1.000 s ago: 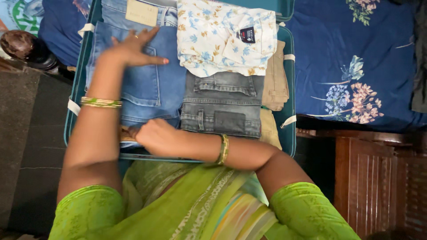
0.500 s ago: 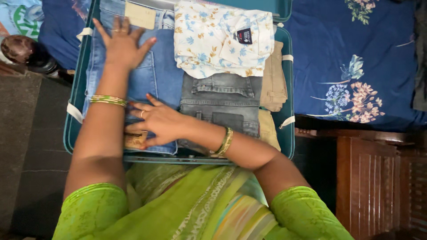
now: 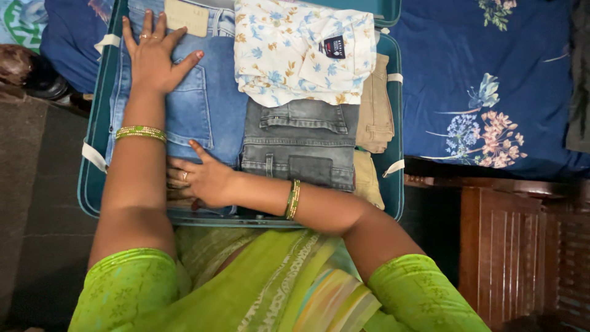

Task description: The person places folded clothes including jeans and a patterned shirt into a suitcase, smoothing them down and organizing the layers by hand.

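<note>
Both hands are spread flat on the folded blue jeans [image 3: 206, 104] in the teal suitcase [image 3: 92, 184]: left hand [image 3: 150, 55] at the far end, right hand [image 3: 206, 180] nearest, fingertips possibly tucked under. Denim is judged heavy, limp, best gripped at folded edges.

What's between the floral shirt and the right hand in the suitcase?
In the head view, folded grey jeans lie between the floral shirt and the right hand, beside the blue jeans that the hand presses.

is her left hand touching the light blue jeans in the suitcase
Touching. The head view shows the left hand lying flat, fingers spread, on the light blue jeans.
</note>
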